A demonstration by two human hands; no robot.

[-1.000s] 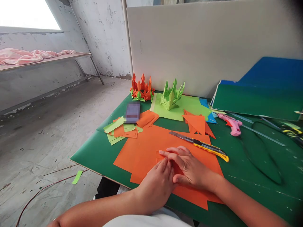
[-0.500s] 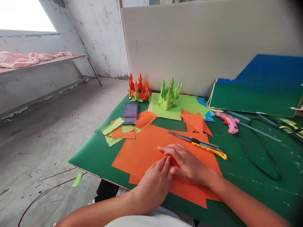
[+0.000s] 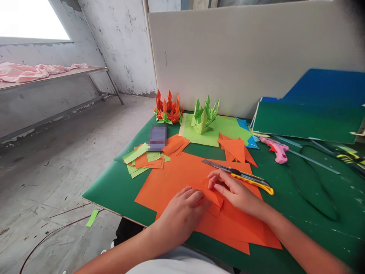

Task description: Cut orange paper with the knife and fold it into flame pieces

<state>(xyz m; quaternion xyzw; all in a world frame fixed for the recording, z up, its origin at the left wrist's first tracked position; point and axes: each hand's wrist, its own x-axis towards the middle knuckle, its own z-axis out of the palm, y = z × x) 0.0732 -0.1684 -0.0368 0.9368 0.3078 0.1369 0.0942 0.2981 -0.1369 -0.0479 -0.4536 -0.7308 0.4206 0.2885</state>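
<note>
Under my left hand (image 3: 186, 213) lies a small folded piece of orange paper (image 3: 214, 199), its loose flap and pointed corner showing to the right. The fingers of that hand are bent and pressed down on it, slightly blurred. My right hand (image 3: 228, 186) hovers at the upper right edge of the piece, fingers curved and apart, with nothing visible in them. Beneath both hands are large orange sheets (image 3: 168, 179) lying overlapped. Just beyond the right hand rests a yellow-handled utility knife (image 3: 242, 176), blade out and pointing left.
An orange paper crown (image 3: 168, 108) and a green paper crown (image 3: 203, 120) stand at the back of the green table (image 3: 114, 182). Paper scraps (image 3: 139, 156) and a blurred phone-like object (image 3: 158, 137) lie left. A pink glue gun (image 3: 276, 149) with its cord lies right.
My hands were together on the folded paper. The right hand has drawn away to the right; the left has shifted slightly left and down, uncovering the piece's pointed corner.
</note>
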